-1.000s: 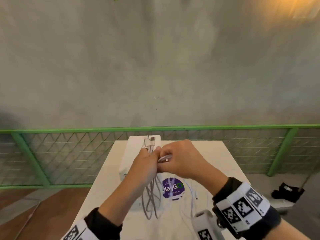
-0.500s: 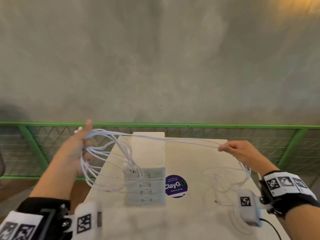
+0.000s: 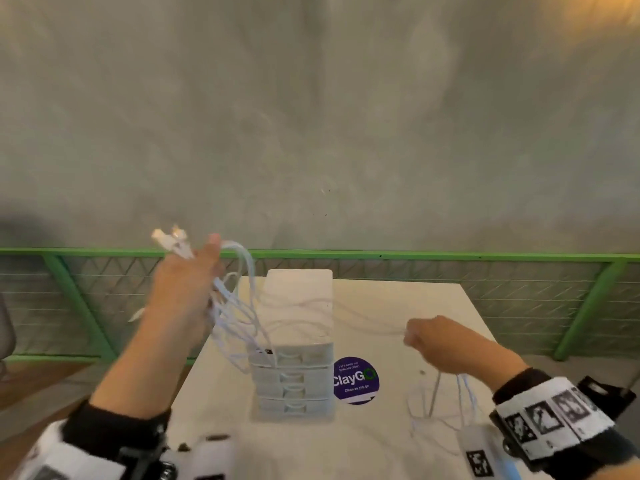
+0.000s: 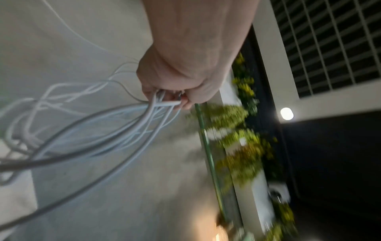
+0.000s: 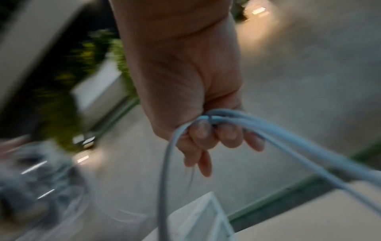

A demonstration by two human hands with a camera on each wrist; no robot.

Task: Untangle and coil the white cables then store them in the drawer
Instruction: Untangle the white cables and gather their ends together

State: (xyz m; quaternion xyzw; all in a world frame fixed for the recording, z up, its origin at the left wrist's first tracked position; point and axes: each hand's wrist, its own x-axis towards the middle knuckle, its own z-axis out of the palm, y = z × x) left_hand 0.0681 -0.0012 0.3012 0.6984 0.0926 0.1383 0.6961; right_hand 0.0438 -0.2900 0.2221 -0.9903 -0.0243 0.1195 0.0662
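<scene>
Motion blur smears the white cables [image 3: 242, 317] between the left hand [image 3: 183, 292] and right hand [image 3: 446, 344], so the strand joining them is perhaps single; its connectors beyond the left fingers stay unreadable.

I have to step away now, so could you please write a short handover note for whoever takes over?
Left hand: raised left of the drawer unit, gripping a bundle of white cables whose loops hang down.
Right hand: lower, over the table, gripping strands from the same tangle.
Done: cables lifted and spread between the hands.
Left: finish untangling, coil, open a drawer, store. All drawers look closed.
</scene>
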